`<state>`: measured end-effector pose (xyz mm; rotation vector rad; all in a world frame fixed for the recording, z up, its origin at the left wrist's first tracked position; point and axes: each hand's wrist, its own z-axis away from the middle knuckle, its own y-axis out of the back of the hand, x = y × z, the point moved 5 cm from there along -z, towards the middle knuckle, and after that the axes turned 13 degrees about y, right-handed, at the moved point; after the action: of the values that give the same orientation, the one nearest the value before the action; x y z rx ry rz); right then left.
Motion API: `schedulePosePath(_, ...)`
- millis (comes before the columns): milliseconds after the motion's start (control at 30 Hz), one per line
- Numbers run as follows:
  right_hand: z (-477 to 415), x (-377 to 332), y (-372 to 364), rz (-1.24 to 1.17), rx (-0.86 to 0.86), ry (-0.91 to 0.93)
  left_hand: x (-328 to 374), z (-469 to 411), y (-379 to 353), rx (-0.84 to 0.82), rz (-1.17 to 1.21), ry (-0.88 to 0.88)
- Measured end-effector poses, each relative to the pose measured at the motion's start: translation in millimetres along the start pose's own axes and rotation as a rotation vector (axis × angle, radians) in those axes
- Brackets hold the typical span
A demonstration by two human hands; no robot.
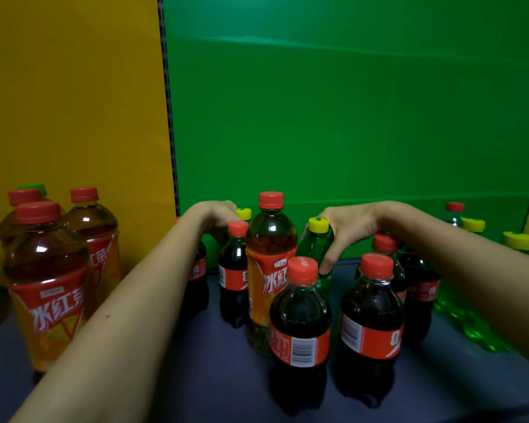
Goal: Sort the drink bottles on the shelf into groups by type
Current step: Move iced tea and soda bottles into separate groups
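Currently your right hand (345, 236) curls round the green bottle (316, 248), cola bottles (300, 315) crowding at 6 o'clock. Your left hand (217, 218) hides its fingers; bare shelf (214, 361) at 7 o'clock.

A front cola bottle (300, 325) and a second cola bottle (371, 319) are standing close together at the front of the middle cluster, with an iced tea bottle (271, 270) rising behind the first. They are blocking a low approach to the yellow-capped green bottle (316, 242), which the right hand (348, 230) is gripping from above. Bare shelf (220, 377) is lying open between this cluster and the iced tea group (48, 288) on the left, and the space above the caps is offering free passage.
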<state>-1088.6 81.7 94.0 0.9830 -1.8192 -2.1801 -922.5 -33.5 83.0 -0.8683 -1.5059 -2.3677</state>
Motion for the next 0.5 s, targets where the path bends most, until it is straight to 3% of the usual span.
schedulePosePath(200, 12, 0, 20, -0.119, 0.215, 0.003, 5, 8, 10, 0.152, 0.110, -0.014)
schedulePosePath(500, 42, -9, 47, -0.253, 0.664, 0.037, 19, 38, 54, 0.619, 0.459, -0.179)
